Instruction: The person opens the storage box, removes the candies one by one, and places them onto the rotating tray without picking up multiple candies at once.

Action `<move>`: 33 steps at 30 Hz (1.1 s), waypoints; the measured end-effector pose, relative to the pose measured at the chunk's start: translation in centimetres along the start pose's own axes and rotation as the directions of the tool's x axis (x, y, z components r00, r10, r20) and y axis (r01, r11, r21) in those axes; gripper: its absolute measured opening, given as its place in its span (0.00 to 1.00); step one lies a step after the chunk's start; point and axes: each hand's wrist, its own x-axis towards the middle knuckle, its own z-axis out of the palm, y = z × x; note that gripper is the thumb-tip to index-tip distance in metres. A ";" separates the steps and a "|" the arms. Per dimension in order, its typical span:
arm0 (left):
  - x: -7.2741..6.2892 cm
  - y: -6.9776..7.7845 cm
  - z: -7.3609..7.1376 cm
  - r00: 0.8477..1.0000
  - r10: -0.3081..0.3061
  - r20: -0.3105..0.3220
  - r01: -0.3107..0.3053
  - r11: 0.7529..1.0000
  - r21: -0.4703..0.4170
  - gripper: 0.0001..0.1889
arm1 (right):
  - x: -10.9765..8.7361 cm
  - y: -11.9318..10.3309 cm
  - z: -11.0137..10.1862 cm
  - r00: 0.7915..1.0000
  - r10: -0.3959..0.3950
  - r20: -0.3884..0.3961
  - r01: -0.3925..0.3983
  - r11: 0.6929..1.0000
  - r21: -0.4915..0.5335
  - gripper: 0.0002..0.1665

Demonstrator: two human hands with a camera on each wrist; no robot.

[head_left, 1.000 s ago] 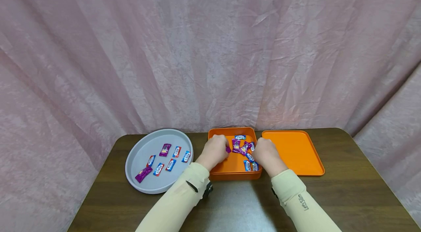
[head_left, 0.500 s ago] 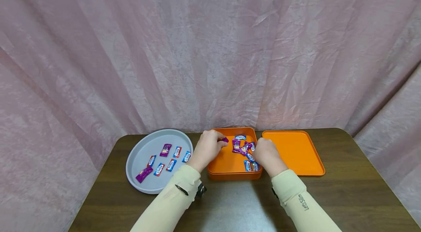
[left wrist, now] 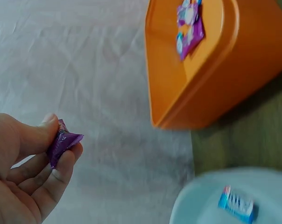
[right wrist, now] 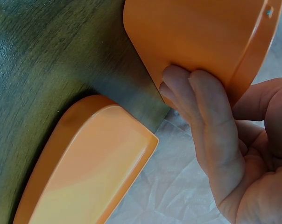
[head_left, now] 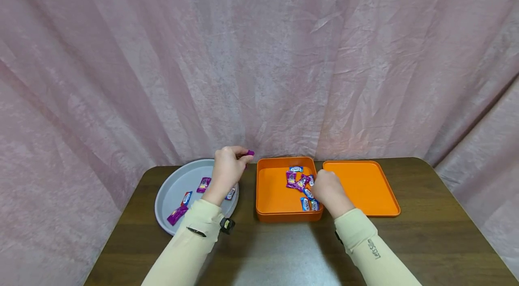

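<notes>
My left hand [head_left: 227,169] is raised over the right part of the round grey tray [head_left: 165,187]. Between thumb and fingertips it pinches a purple-wrapped candy [left wrist: 64,143]. At the orange box [head_left: 269,196], my right hand [head_left: 327,189] grips the right wall; in the right wrist view several fingers [right wrist: 211,107] lie along the outside, with the thumb side over the rim. Inside the box, purple candies [head_left: 291,179] and blue-white candies [head_left: 305,204] lie gathered at the right. The tray bears purple candies [head_left: 177,215] and small blue-red ones [head_left: 186,198], partly hidden by my left arm.
To the right of the box, a flat orange lid [head_left: 362,189] lies on the brown wooden table [head_left: 430,214]. A pink curtain [head_left: 284,74] hangs right behind the table's back edge.
My left hand has lifted the purple candy out of the orange box and carried it left, up to the grey tray. The right hand has stayed on the box wall.
</notes>
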 end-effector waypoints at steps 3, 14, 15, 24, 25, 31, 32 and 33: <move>0.2 -1.1 -1.3 0.999 -0.023 -0.042 0.024 0.999 0.021 0.07 | 0.0 0.0 0.0 1.000 0.002 0.001 -0.002 1.000 -0.006 0.22; -0.5 -5.7 -4.7 0.988 -0.130 -0.086 0.140 0.984 0.113 0.07 | 0.0 -0.2 -0.2 1.000 -0.006 -0.001 0.006 1.000 -0.007 0.22; -0.7 -6.1 -4.8 0.986 -0.147 -0.082 0.156 0.980 0.122 0.07 | 0.0 -0.2 -0.2 1.000 -0.001 0.003 0.001 1.000 -0.004 0.22; -2.4 -8.7 -4.8 0.965 -0.263 0.015 0.256 0.949 0.186 0.07 | 0.1 0.0 -0.1 1.000 0.007 0.011 -0.007 1.000 -0.004 0.22; -2.5 -9.0 -4.8 0.960 -0.277 0.029 0.267 0.944 0.193 0.07 | 0.0 -0.1 -0.1 1.000 0.004 0.010 -0.004 1.000 -0.007 0.22; -3.4 -10.4 -4.5 0.921 -0.367 0.134 0.334 0.917 0.219 0.08 | -0.1 -0.1 -0.1 1.000 -0.006 0.010 0.007 1.000 -0.015 0.22; -3.5 -10.5 -4.4 0.917 -0.373 0.142 0.335 0.912 0.235 0.08 | -0.1 -0.2 -0.1 1.000 -0.004 0.011 0.004 1.000 -0.010 0.21; -3.5 -10.7 -4.4 0.916 -0.375 0.144 0.331 0.907 0.259 0.08 | -0.1 -0.2 -0.1 1.000 -0.003 0.011 0.003 1.000 -0.011 0.22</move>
